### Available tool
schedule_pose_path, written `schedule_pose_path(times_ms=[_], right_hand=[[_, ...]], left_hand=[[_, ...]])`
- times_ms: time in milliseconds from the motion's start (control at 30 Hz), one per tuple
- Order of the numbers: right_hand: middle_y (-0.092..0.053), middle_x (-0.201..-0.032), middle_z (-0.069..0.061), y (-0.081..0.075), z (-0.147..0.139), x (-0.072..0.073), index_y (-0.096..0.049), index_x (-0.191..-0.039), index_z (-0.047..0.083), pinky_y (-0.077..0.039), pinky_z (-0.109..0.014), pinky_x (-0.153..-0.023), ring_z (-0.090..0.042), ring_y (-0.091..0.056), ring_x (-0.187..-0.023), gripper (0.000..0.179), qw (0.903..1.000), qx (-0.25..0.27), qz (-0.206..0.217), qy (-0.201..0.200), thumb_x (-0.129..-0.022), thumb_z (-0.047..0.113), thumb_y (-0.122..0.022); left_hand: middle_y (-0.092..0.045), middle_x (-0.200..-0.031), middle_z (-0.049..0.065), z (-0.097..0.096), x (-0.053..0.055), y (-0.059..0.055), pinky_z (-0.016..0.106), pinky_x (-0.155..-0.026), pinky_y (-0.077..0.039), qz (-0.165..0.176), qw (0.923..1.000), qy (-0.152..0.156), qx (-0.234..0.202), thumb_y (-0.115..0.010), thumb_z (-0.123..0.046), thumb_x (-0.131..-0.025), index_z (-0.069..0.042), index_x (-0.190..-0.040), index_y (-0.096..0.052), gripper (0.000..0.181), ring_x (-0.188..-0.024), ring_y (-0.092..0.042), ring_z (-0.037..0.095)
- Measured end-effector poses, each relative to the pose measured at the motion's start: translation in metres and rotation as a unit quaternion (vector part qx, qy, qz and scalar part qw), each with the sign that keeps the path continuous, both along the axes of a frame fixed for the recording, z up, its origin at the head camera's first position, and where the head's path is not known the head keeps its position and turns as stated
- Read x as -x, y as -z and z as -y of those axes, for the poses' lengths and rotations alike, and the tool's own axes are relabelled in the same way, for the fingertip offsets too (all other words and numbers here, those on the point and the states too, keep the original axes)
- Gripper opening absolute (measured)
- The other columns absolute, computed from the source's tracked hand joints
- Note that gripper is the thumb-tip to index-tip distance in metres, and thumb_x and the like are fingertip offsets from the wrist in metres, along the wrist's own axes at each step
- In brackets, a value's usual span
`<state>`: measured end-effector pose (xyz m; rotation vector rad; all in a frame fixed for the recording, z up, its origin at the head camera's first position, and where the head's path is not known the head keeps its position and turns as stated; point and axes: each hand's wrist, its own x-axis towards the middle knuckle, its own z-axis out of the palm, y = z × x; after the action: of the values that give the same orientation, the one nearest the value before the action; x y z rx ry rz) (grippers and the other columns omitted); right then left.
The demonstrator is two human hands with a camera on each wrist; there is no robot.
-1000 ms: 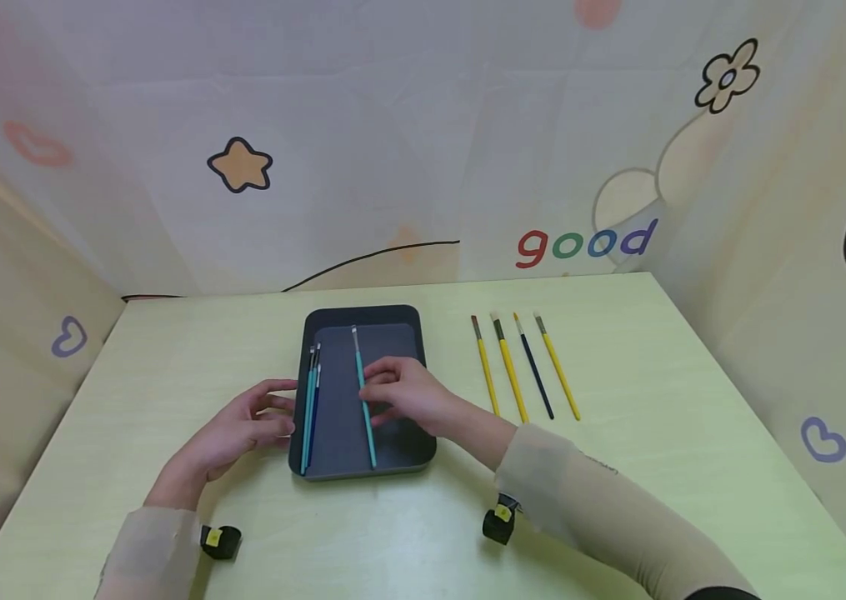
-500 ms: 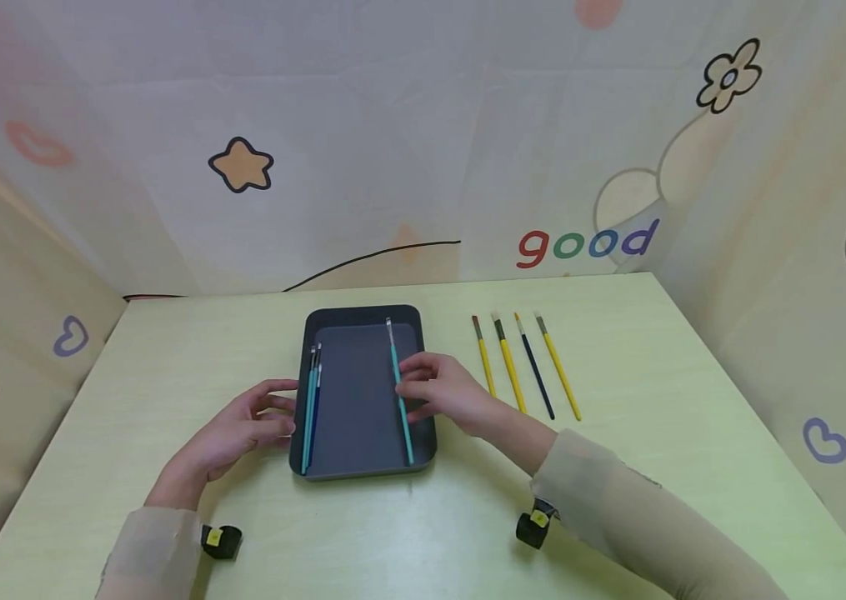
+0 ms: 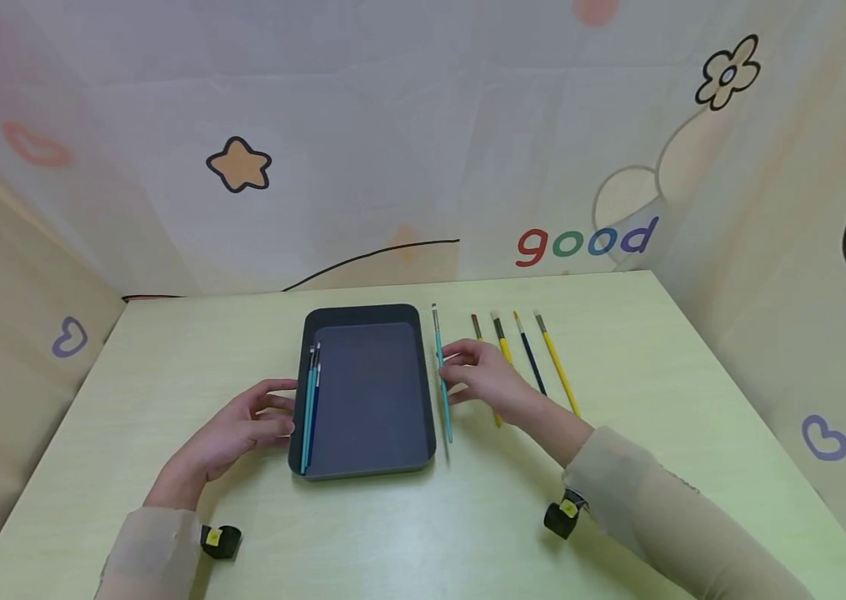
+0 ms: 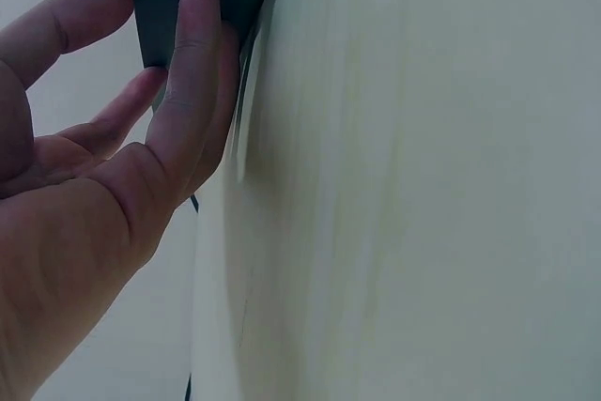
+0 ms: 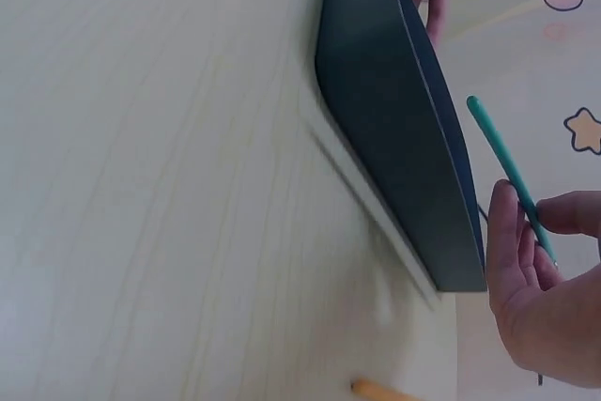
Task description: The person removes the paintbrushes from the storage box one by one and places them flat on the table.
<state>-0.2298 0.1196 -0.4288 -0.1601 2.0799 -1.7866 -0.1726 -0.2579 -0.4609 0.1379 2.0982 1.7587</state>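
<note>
My right hand [image 3: 493, 379] pinches a teal paintbrush [image 3: 448, 417] between thumb and fingers, just past the right side of a dark grey tray [image 3: 373, 392]. The brush is raised over the table with its bristles pointing away from me. In the right wrist view the teal handle [image 5: 498, 143] stands apart from the tray's outer wall [image 5: 385, 82]. My left hand [image 3: 246, 425] rests its fingers on the tray's left side. The left wrist view has those fingers [image 4: 192, 53] lying against the outer wall. Two teal brushes [image 3: 307, 417] and a dark blue brush [image 3: 316, 412] lie along the tray's left inner edge.
Several paintbrushes lie in a row right of the tray: yellow ones, such as the rightmost brush [image 3: 559, 367], and one with a dark handle [image 3: 533, 362]. My right hand partly covers them. A patterned cloth [image 3: 362, 167] hangs behind the pale table [image 3: 362, 542].
My right hand has carried the teal paintbrush rightward, from over the tray's middle to beyond its right rim. The left hand and the tray have stayed put.
</note>
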Motion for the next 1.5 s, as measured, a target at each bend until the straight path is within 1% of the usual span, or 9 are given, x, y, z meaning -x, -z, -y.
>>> schedule_pose_path(times_ms=[133,233,400,667,900,1033,1267,1500], right_hand=[[-0.061,-0.116,-0.027,0.002,-0.009,0.005,-0.051,-0.135,-0.009,-0.063,-0.037,-0.075,-0.027,-0.068,-0.090,0.038,0.9996,-0.028,0.001,0.008,-0.101,0.005,-0.062],[-0.060,-0.117,-0.028,0.004,-0.014,0.009,-0.051,-0.135,-0.009,-0.063,-0.036,-0.074,-0.026,-0.067,-0.088,0.038,0.9990,-0.040,0.004,0.019,-0.101,0.005,-0.061],[-0.062,-0.112,-0.025,0.008,-0.017,0.014,-0.053,-0.132,-0.009,-0.063,-0.035,-0.071,-0.022,-0.066,-0.081,0.035,0.9978,-0.056,0.007,0.034,-0.100,0.004,-0.062],[-0.062,-0.098,-0.015,0.014,-0.019,0.022,-0.056,-0.125,-0.009,-0.063,-0.035,-0.069,-0.018,-0.064,-0.073,0.030,0.9964,-0.069,0.011,0.048,-0.098,0.000,-0.063],[-0.062,-0.098,-0.014,0.021,-0.017,0.027,-0.059,-0.123,-0.008,-0.063,-0.035,-0.069,-0.019,-0.065,-0.073,0.028,0.9929,-0.104,-0.006,0.056,-0.097,0.001,-0.064],[-0.063,-0.100,-0.015,0.022,-0.014,0.028,-0.060,-0.122,-0.008,-0.063,-0.035,-0.068,-0.020,-0.066,-0.072,0.027,0.9906,-0.123,-0.015,0.057,-0.097,0.001,-0.064],[-0.063,-0.100,-0.015,0.021,-0.011,0.029,-0.061,-0.120,-0.006,-0.062,-0.033,-0.067,-0.021,-0.067,-0.071,0.026,0.9821,-0.174,-0.044,0.057,-0.096,0.002,-0.063],[-0.065,-0.103,-0.016,0.020,-0.011,0.031,-0.061,-0.122,-0.009,-0.062,-0.030,-0.066,-0.020,-0.070,-0.072,0.028,0.9680,-0.234,-0.081,0.041,-0.097,0.002,-0.062]], left_hand=[[-0.045,-0.140,0.029,0.000,0.000,0.000,0.046,-0.095,-0.056,-0.001,1.0000,0.000,0.001,-0.065,-0.003,-0.096,-0.003,-0.156,-0.032,0.069,-0.112,-0.062,0.032],[-0.045,-0.140,0.029,0.000,0.000,0.000,0.046,-0.095,-0.057,-0.001,1.0000,-0.001,0.002,-0.065,-0.003,-0.096,-0.003,-0.156,-0.032,0.069,-0.112,-0.062,0.033],[-0.045,-0.141,0.029,0.001,0.001,0.000,0.046,-0.095,-0.057,0.002,1.0000,0.000,0.002,-0.065,-0.003,-0.097,-0.003,-0.157,-0.032,0.069,-0.112,-0.062,0.032],[-0.045,-0.141,0.028,0.001,0.001,0.001,0.046,-0.096,-0.056,0.001,1.0000,0.000,0.002,-0.066,-0.004,-0.097,-0.004,-0.157,-0.032,0.068,-0.113,-0.062,0.032],[-0.045,-0.141,0.029,0.000,0.001,0.001,0.046,-0.095,-0.056,0.001,1.0000,0.000,0.001,-0.066,-0.003,-0.096,-0.003,-0.156,-0.033,0.068,-0.112,-0.062,0.032],[-0.045,-0.140,0.029,0.000,0.001,0.001,0.046,-0.095,-0.057,0.001,1.0000,0.001,0.001,-0.065,-0.003,-0.096,-0.003,-0.156,-0.033,0.068,-0.111,-0.062,0.032],[-0.045,-0.140,0.028,0.000,0.001,0.000,0.046,-0.095,-0.057,0.000,1.0000,0.001,0.001,-0.065,-0.003,-0.097,-0.003,-0.156,-0.033,0.068,-0.111,-0.062,0.032],[-0.045,-0.140,0.028,0.000,0.001,0.000,0.046,-0.095,-0.057,0.001,1.0000,0.001,0.002,-0.065,-0.003,-0.096,-0.004,-0.156,-0.033,0.068,-0.111,-0.062,0.032]])
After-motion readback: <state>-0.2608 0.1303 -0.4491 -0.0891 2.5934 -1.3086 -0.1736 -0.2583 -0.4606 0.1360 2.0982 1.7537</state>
